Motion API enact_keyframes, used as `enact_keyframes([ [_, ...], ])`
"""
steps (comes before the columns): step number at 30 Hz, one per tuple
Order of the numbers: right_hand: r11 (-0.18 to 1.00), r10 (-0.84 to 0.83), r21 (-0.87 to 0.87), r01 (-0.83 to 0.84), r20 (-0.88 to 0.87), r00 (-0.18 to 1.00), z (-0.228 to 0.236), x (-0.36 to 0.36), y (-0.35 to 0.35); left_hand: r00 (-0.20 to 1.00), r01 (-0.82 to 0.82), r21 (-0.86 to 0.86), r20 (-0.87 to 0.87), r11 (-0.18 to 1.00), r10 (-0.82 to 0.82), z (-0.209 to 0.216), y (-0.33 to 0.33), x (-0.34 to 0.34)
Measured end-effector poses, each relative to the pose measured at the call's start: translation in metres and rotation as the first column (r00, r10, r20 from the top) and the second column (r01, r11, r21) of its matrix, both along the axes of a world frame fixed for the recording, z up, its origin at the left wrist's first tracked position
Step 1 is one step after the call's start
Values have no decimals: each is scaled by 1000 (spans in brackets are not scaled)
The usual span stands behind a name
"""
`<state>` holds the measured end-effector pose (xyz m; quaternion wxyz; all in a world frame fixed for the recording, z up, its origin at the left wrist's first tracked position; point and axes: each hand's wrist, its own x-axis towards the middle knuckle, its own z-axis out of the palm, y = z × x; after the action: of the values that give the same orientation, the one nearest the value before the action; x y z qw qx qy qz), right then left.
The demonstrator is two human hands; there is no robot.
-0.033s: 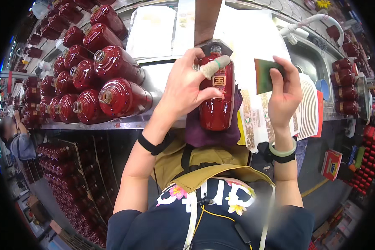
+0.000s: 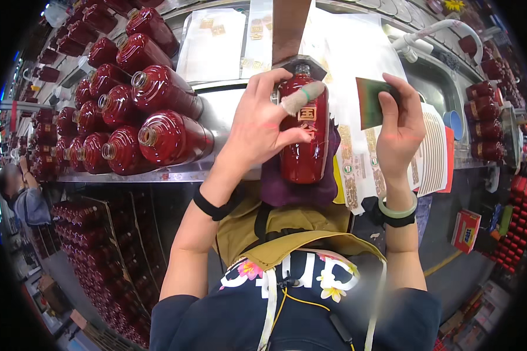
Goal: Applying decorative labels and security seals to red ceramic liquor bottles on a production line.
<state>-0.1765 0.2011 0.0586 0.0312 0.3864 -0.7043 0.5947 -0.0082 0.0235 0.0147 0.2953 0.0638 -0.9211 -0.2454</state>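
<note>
A dark red glass bottle (image 2: 303, 158) lies on a purple cloth (image 2: 273, 186), its clear neck pointing away from me. A gold square label (image 2: 306, 114) with smaller gold pieces is on its side. My left hand (image 2: 257, 117) grips the bottle from the left, with the thumb on the gold pieces and the index finger, in a pale finger cot (image 2: 301, 98), across the upper part. Between thumb and fingers my right hand (image 2: 401, 128) holds a thin, flat, dark green square piece (image 2: 371, 103), raised to the right of the bottle and apart from it.
Several red bottles (image 2: 170, 137) lie stacked at left. Sheets with gold stickers (image 2: 351, 169) are right of the bottle, beside a ribbed pale stack (image 2: 432, 152). A brown post (image 2: 290, 29) stands beyond the neck. A sink (image 2: 430, 76) with a white faucet (image 2: 445, 26) is far right.
The green piece in my right hand has shifted slightly up and left. My left hand stays on the bottle, almost unmoved.
</note>
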Motion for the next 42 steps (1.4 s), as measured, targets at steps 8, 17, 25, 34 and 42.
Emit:
enact_keyframes([
  [8, 969, 246, 153, -196, -478, 843, 25, -6, -43, 996, 79, 33, 35, 996, -80, -22, 32, 34],
  [17, 720, 681, 460, -519, -610, 405, 14, 35, -28, 928, -181, 613, -154, 769, 341, -46, 54, 70],
  [25, 877, 441, 289, -385, -803, 401, -14, -2, -29, 963, -51, 729, -145, 683, 227, -33, 56, 43],
  [34, 984, 90, 176, 1, -512, 854, -10, -86, -42, 974, -29, 879, -83, 477, 211, -21, 48, 43],
  [42, 590, 352, 801, 105, -372, 859, -83, -112, -86, 969, -68, 872, -58, 484, 240, -18, 43, 42],
])
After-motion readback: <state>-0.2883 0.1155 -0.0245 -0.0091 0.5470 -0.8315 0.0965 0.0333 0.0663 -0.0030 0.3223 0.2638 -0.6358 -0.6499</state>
